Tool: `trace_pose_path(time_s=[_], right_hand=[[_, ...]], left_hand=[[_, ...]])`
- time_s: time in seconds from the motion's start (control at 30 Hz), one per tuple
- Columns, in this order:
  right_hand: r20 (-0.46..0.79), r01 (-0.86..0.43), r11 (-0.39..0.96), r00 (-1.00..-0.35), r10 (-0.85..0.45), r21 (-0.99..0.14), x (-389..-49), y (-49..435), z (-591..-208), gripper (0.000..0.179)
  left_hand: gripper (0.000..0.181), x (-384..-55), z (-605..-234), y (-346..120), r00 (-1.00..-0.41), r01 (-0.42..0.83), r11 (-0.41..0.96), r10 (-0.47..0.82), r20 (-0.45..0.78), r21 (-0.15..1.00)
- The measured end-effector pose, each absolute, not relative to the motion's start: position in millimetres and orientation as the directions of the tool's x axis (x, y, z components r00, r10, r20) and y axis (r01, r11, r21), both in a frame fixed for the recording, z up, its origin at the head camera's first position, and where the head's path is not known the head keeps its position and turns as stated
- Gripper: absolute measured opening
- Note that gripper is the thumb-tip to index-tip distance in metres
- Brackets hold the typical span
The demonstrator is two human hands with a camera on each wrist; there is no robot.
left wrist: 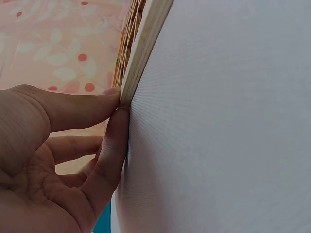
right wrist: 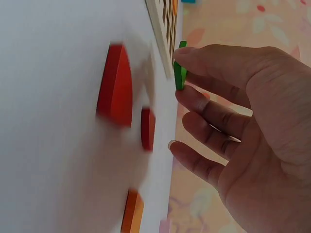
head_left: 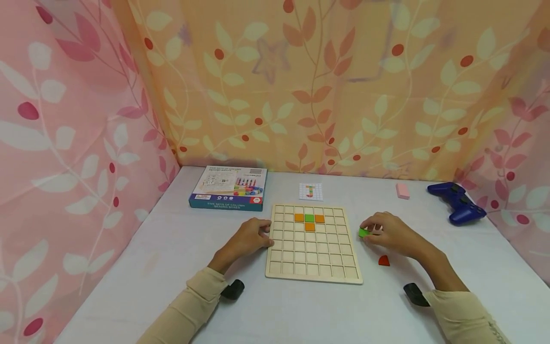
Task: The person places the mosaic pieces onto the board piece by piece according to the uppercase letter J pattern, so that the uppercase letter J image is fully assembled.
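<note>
My left hand [head_left: 248, 235] holds the left edge of a wooden grid board [head_left: 293, 270] between thumb and finger; the left wrist view shows both digits at the board's edge [left wrist: 141, 58]. Orange square tiles [head_left: 299, 218] and one green square tile [head_left: 309, 218] sit in cells near the board's far side. Just right of the board, my right hand [head_left: 393, 233] pinches a green piece [right wrist: 180, 73] between thumb and finger. A red quarter-round piece [head_left: 384, 261] lies near that hand. The right wrist view has a second, smaller-looking red piece [right wrist: 148, 129] and an orange piece [right wrist: 131, 213].
Behind the board lies a card with a coloured figure on a grid [head_left: 311, 191]. A boxed set [head_left: 227, 188] is at the back left. Toward the back right are a pink block [head_left: 402, 191] and a blue game controller [head_left: 457, 202]. Patterned curtains [head_left: 240, 95] enclose the white table.
</note>
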State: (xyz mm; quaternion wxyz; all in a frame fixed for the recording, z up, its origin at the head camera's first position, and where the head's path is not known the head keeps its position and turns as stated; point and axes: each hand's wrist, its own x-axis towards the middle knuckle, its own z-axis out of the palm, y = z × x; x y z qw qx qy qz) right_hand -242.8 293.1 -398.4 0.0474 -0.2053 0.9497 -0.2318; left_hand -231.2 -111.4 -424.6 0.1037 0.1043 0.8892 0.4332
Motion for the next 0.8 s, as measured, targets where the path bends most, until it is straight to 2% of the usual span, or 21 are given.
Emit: trace_pose_path(time_s=[0.33, 0.57, 0.8], right_hand=[[-0.033, -0.394, 0.778, -0.884, -0.467, -0.489, -252, 245, -401, 0.028], [0.034, -0.521, 0.718, -0.819, -0.572, -0.461, -258, 219, -403, 0.021], [0.029, -0.558, 0.693, -0.787, -0.616, -0.457, -261, 196, -402, 0.019]], left_hand=[[0.062, -231, -426, -110, -0.958, 0.095, 0.603, 0.272, -0.092, 0.792], [0.061, -231, -425, -110, -0.958, 0.094, 0.605, 0.271, -0.094, 0.791], [0.062, -231, -426, -111, -0.959, 0.089, 0.605, 0.266, -0.095, 0.791]])
